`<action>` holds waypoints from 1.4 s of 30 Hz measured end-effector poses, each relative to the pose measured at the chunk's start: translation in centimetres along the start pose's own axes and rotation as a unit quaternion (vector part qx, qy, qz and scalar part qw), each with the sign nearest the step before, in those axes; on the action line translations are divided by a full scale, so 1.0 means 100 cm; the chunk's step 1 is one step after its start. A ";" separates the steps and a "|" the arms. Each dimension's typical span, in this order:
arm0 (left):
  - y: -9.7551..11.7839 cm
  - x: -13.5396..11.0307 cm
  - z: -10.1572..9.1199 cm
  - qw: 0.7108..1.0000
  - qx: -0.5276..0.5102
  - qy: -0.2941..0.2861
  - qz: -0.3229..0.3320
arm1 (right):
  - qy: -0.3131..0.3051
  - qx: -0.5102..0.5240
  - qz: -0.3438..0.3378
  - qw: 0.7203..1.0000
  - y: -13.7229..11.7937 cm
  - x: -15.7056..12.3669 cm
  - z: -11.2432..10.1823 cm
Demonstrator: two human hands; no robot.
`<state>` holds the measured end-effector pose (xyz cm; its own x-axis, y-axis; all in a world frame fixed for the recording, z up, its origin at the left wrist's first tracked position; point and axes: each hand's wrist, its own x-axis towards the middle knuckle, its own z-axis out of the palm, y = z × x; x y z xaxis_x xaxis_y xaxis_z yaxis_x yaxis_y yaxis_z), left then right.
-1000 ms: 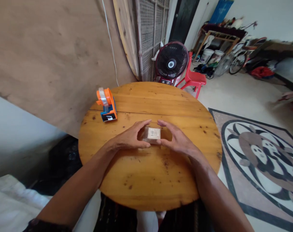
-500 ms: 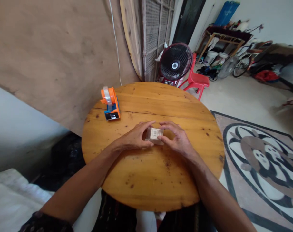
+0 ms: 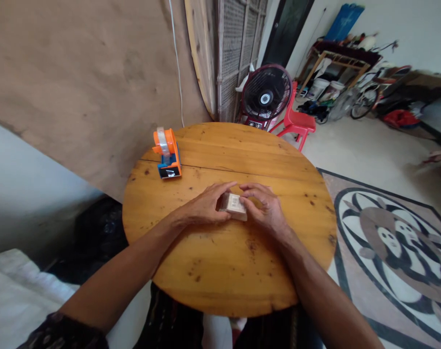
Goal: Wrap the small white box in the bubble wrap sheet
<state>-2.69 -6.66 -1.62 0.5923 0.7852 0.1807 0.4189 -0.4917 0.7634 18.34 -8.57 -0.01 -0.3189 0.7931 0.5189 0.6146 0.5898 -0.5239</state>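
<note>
A small flat box point(image 3: 234, 206) with a white printed label on top lies near the middle of a round wooden table point(image 3: 227, 271). My left hand point(image 3: 204, 208) grips its left side, thumb at the near edge and fingers curled over the far edge. My right hand point(image 3: 266, 208) closes round its right side, fingers bent over the top corner. The box is slightly turned, its near right corner toward me. An orange and blue tape dispenser point(image 3: 166, 153) with a roll of clear tape stands at the table's far left, apart from both hands.
A large plywood sheet point(image 3: 78, 82) leans behind the table on the left. Beyond the far edge stand a black floor fan point(image 3: 266, 95) and a red plastic chair point(image 3: 296, 123). The floor on the right has a patterned medallion point(image 3: 395, 242). Clutter and a bicycle fill the back right.
Both hands have drawn in from a loose frame round the box to a tight hold on it, and the box has turned a little clockwise on the table.
</note>
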 end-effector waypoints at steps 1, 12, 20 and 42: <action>0.000 0.000 0.000 1.000 0.002 -0.001 -0.001 | -0.002 0.006 0.003 1.000 0.000 0.000 0.000; -0.002 0.000 -0.004 1.000 -0.009 -0.021 0.002 | 0.009 0.056 0.034 0.998 -0.002 -0.001 -0.002; -0.003 -0.003 -0.011 0.999 -0.032 -0.012 -0.010 | -0.042 0.034 0.008 0.998 -0.001 0.000 -0.008; 0.008 -0.001 -0.007 1.000 -0.017 -0.009 -0.025 | 0.009 0.037 -0.003 0.999 -0.003 -0.001 0.006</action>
<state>-2.92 -6.87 -0.56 0.5847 0.8006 0.1311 0.4245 -0.4396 0.7916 17.71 -8.74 -0.30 -0.3087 0.7873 0.5337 0.5579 0.6044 -0.5688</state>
